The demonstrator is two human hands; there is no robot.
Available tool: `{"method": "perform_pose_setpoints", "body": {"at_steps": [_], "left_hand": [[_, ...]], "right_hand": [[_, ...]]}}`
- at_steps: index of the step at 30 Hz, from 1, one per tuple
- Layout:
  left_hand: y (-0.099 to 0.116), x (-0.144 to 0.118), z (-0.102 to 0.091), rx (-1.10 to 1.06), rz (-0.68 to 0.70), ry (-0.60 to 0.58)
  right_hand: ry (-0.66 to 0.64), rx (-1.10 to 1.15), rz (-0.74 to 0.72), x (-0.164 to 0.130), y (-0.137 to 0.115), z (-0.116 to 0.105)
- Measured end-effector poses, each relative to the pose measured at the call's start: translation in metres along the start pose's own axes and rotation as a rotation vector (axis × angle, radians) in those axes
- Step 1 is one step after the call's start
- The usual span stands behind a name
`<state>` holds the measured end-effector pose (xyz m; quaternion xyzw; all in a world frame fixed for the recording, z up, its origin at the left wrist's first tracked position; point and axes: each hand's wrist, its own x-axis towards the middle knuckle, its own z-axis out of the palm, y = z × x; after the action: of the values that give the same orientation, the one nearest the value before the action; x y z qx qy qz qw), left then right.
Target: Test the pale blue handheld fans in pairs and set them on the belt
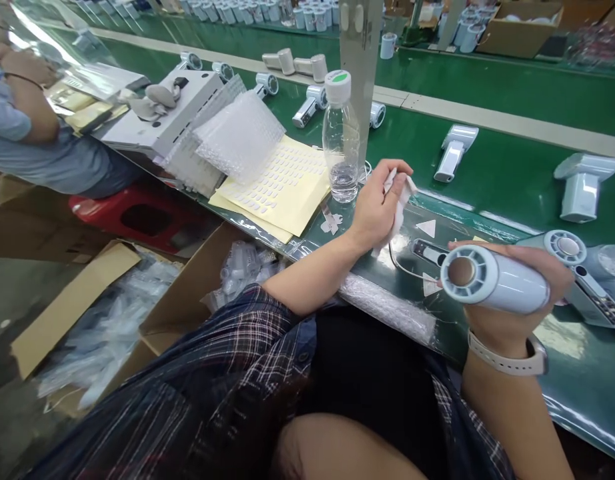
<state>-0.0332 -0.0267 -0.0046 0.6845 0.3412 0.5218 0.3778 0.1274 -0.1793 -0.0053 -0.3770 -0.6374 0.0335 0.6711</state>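
Observation:
My left hand [377,207] is closed around a crumpled white cloth [398,212], just right of a clear plastic bottle [341,133] with a little liquid in it. In my right hand [517,313] is a light blue hair dryer [507,280], gripped by its barrel. Its round, spoked end with a copper-coloured centre faces left toward me. A dark-panelled handle [428,252] sticks out to the left behind that end. Close by my right hand, a second light blue hair dryer [567,247] lies on the green bench, partly hidden.
More hair dryers [455,152] stand along the green bench. Yellow label sheets [282,187] and bubble wrap [242,133] lie left of the bottle. A rolled plastic bag [387,307] is at the front edge. Below are cartons [187,293]; a co-worker [37,127] is at far left.

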Motion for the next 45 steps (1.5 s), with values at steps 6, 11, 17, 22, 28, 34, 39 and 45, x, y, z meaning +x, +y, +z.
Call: {"method": "perform_pose_setpoints", "body": {"at_steps": [6, 11, 17, 22, 28, 34, 39, 45], "left_hand": [[-0.019, 0.015, -0.01, 0.646, 0.178, 0.029], [-0.024, 0.011, 0.0, 0.728, 0.065, -0.111], [-0.005, 0.01, -0.001, 0.769, -0.063, -0.182], [0.004, 0.015, -0.009, 0.753, -0.179, -0.424], [0.005, 0.011, -0.012, 0.815, -0.101, -0.47], [0.0, -0.009, -0.003, 0.771, 0.046, -0.571], [-0.004, -0.009, 0.001, 0.727, 0.024, -0.598], [-0.005, -0.009, 0.006, 0.707, 0.015, -0.618]], "right_hand": [[0.046, -0.147, -0.007, 0.009, -0.002, 0.0], [0.085, -0.053, -0.003, 0.011, -0.002, -0.001], [0.064, -0.102, 0.073, 0.003, 0.005, -0.004], [-0.17, -0.394, 0.053, -0.012, -0.009, -0.064], [-0.506, -1.203, 0.479, -0.07, -0.061, -0.194], [-0.35, -1.633, 0.464, -0.118, -0.072, -0.285], [-0.288, -1.609, 0.507, -0.087, -0.067, -0.34], [-0.339, -1.349, 0.602, 0.042, 0.039, -0.368]]}}
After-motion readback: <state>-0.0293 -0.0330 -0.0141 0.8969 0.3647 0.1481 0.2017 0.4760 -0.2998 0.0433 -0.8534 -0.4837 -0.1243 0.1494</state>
